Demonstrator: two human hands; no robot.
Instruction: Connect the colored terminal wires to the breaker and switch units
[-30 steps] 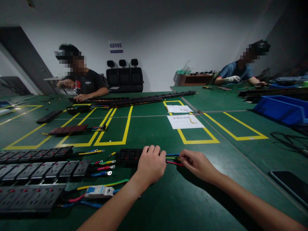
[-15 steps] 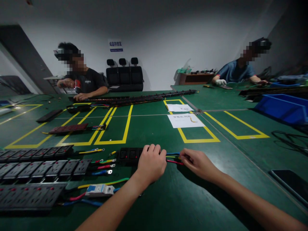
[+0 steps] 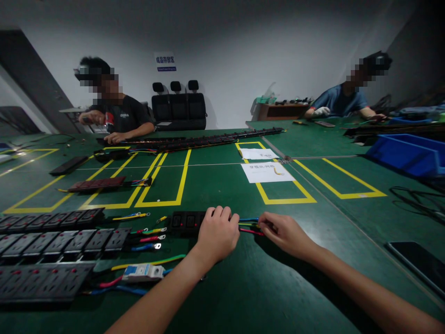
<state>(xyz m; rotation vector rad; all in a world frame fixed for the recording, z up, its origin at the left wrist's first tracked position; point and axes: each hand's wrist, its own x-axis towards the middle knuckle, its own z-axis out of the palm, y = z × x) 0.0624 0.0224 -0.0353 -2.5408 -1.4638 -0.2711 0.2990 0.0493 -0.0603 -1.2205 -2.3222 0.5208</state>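
A short black socket strip (image 3: 186, 223) with small red dots lies on the green table in front of me. My left hand (image 3: 219, 232) is wrapped over its right part, covering that end. Blue, yellow-green and red wires (image 3: 247, 225) come out of the strip's right end. My right hand (image 3: 283, 232) pinches these wires near their far ends, which its fingers hide. Left of the strip are loose wire ends with ring terminals (image 3: 158, 239). They lead from longer socket strips (image 3: 59, 243) at the left. A white circuit breaker (image 3: 143, 272) sits on wires in front of them.
Yellow tape outlines and paper sheets (image 3: 267, 172) mark the table. A dark red socket strip (image 3: 97, 184) and long black strips (image 3: 222, 139) lie farther back. At right are a blue bin (image 3: 406, 155) and a phone (image 3: 417, 264). Two people work across the table.
The view has shifted slightly. My hands keep the same hold on the strip and wires. The person at left has moved a little with a red tool.
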